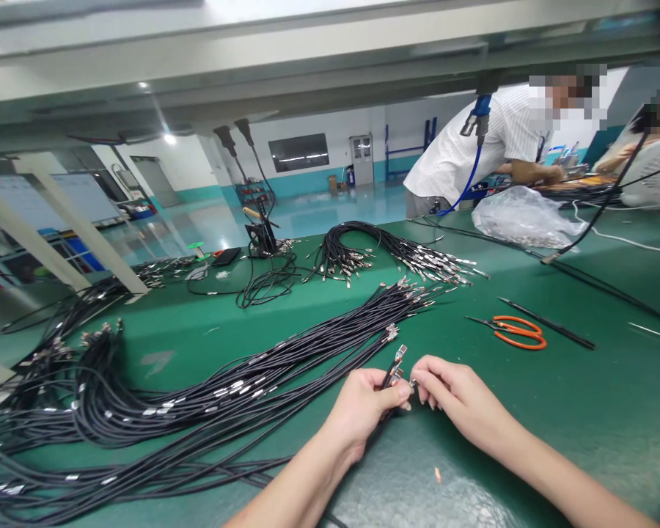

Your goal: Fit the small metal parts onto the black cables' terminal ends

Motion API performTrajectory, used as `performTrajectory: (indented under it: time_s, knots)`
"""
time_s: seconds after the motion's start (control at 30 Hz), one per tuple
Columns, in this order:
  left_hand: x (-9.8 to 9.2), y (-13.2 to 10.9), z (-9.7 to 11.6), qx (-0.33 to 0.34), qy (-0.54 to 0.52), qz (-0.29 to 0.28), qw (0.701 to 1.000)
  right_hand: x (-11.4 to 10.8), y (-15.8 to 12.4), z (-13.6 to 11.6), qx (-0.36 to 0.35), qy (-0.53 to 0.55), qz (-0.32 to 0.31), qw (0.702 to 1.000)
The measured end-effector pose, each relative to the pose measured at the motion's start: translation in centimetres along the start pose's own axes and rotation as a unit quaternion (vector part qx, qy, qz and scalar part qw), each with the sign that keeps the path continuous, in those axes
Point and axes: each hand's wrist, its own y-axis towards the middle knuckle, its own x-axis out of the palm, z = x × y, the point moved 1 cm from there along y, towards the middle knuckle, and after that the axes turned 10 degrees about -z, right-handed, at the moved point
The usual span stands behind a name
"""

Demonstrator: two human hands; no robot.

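Observation:
My left hand (366, 407) is closed around the ends of a few black cables (391, 372), whose metal terminals stick up above my thumb. My right hand (455, 396) pinches a small metal part right beside those terminals, fingertips touching my left thumb. Both hands rest low over the green table (583, 411). A long bundle of black cables with metal terminals (264, 374) runs from my hands up and left across the table.
Orange-handled scissors (514, 331) lie to the right, a thin black rod (550, 323) beside them. Another cable bundle (385, 253) lies farther back, and a clear plastic bag (522, 216). Two people work at the far right. A small stand with cords (261, 235) is at the back.

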Motion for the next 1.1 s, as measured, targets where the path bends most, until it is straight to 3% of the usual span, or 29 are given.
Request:
performTrajectory:
  time_s: [0.27,0.53,0.9,0.97,1.1]
  knots:
    - [-0.02,0.06,-0.1,-0.005,0.001,-0.006,1.0,0.13,0.11,0.52,0.029,0.015,-0.005,0.999]
    - [-0.25,0.07,-0.2,0.002,0.004,-0.023,1.0,0.37,0.38,0.83,0.067,0.187,-0.045,0.979]
    - [-0.55,0.4,-0.4,-0.008,0.011,-0.018,1.0,0.73,0.39,0.7,0.087,0.339,-0.072,0.934]
    - [-0.59,0.45,-0.5,-0.004,0.012,-0.019,1.0,0.85,0.39,0.82,0.091,0.335,-0.08,0.934]
    - [-0.68,0.44,-0.7,-0.001,0.02,-0.02,1.0,0.77,0.34,0.67,0.069,0.184,-0.02,0.98]
